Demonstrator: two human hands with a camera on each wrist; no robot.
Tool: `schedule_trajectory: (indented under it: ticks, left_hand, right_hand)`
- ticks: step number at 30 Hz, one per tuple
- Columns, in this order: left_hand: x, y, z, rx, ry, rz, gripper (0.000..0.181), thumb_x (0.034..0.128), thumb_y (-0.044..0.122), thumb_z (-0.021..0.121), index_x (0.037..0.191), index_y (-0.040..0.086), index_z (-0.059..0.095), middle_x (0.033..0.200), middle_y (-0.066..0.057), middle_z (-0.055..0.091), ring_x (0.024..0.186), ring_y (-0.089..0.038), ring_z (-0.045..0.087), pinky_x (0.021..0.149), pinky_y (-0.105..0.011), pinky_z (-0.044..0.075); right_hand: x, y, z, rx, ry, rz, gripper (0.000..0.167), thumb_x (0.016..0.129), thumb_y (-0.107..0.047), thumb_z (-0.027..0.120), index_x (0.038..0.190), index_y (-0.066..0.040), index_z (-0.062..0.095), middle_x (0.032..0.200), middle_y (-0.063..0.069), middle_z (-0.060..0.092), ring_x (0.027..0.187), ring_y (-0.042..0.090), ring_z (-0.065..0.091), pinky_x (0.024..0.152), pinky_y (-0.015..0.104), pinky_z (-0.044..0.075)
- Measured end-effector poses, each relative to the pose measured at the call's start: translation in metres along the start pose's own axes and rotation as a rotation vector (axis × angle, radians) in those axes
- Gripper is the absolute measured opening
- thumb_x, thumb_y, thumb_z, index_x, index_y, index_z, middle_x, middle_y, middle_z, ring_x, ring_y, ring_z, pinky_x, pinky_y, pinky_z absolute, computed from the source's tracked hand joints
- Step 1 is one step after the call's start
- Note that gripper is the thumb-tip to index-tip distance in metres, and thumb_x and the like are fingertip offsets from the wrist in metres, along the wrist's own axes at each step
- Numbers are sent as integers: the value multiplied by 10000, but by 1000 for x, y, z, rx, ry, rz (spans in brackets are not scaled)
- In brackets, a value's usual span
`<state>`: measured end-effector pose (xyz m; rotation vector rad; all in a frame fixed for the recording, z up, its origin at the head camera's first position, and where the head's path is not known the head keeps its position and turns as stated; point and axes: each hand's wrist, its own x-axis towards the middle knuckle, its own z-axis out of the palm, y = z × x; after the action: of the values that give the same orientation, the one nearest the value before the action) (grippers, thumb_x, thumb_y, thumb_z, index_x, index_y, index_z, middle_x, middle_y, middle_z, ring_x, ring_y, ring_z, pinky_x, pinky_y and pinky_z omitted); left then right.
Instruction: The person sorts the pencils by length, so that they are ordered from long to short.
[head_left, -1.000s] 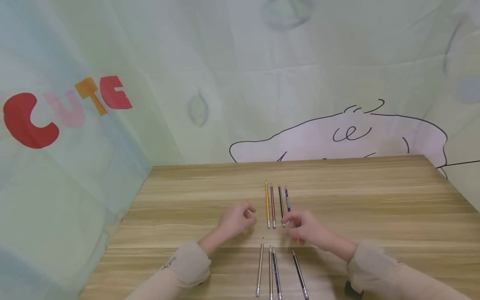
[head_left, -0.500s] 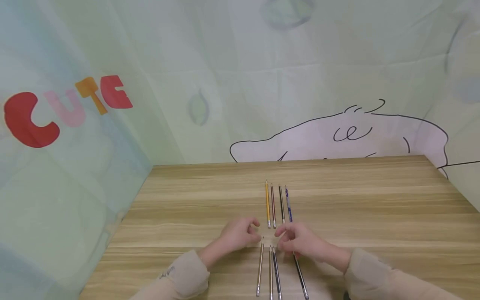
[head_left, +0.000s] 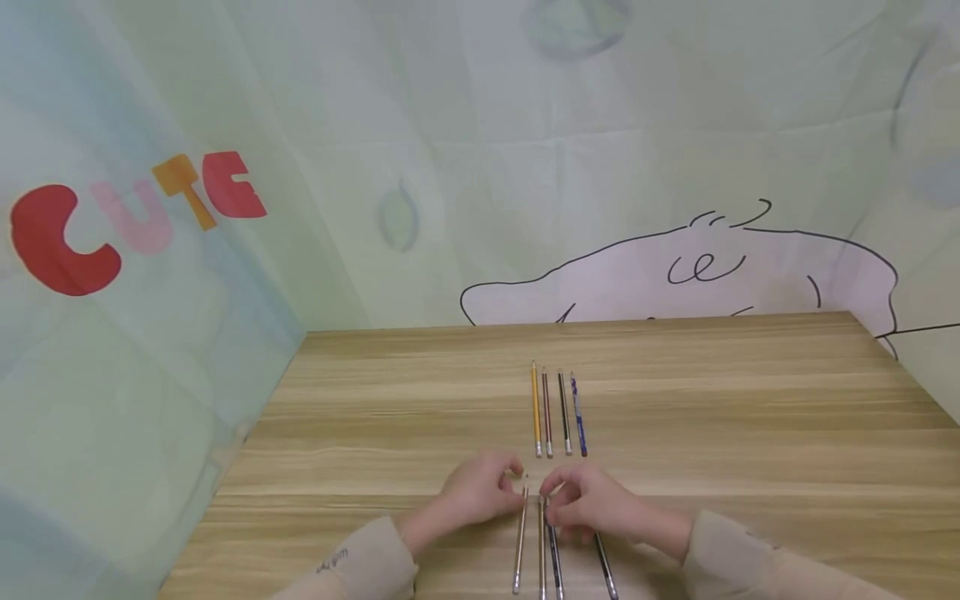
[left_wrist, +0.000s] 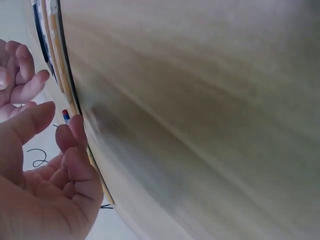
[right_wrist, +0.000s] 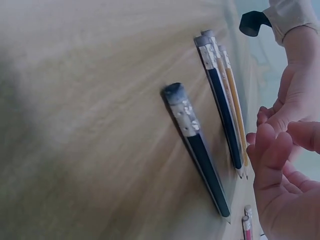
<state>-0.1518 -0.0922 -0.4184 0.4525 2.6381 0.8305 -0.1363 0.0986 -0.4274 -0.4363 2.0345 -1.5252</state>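
In the head view my left hand (head_left: 480,490) is beside the pointed end of a gold-coloured pencil (head_left: 520,546). Its fingers are loosely bent and nothing is between them. My right hand (head_left: 592,502) hovers around the tips of a second gold-toned pencil (head_left: 542,554) and a dark pencil (head_left: 555,558); whether it touches them I cannot tell. It covers the upper part of another dark pencil (head_left: 606,571), seen whole in the right wrist view, lying apart from the others. Thumb and fingers of the right hand (right_wrist: 285,185) stand apart there, holding nothing.
Farther back on the wooden table (head_left: 375,375) lie a yellow pencil (head_left: 536,408), a dark red pencil (head_left: 547,412), a black pencil (head_left: 564,412) and a blue patterned pencil (head_left: 578,417), roughly side by side. A printed curtain (head_left: 337,208) hangs behind the table.
Both hands have moved nearer the person, from beside the far row of pencils to the tips of the near row. The pencils lie as before.
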Motion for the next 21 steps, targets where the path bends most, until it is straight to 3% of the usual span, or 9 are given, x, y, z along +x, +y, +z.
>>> schedule_trajectory:
  ticks: [15,21]
  left_hand:
    - [-5,-1,9,71,18,-46,450,647,293,733,1003,71,571,668,45,547,558,-78,475,508,-223,391]
    - [-6,0,9,87,23,-46,435,654,285,722,995,65,565,626,51,520,527,-81,458,485,-223,371]
  right_hand:
    - [5,3,12,-53,7,-6,298,743,-35,603,1024,33,530,754,84,628,522,111,532,402,199,396]
    - [9,5,18,-130,52,-8,226,733,-24,599,951,21,557,664,38,587,479,95,504,390,194,389]
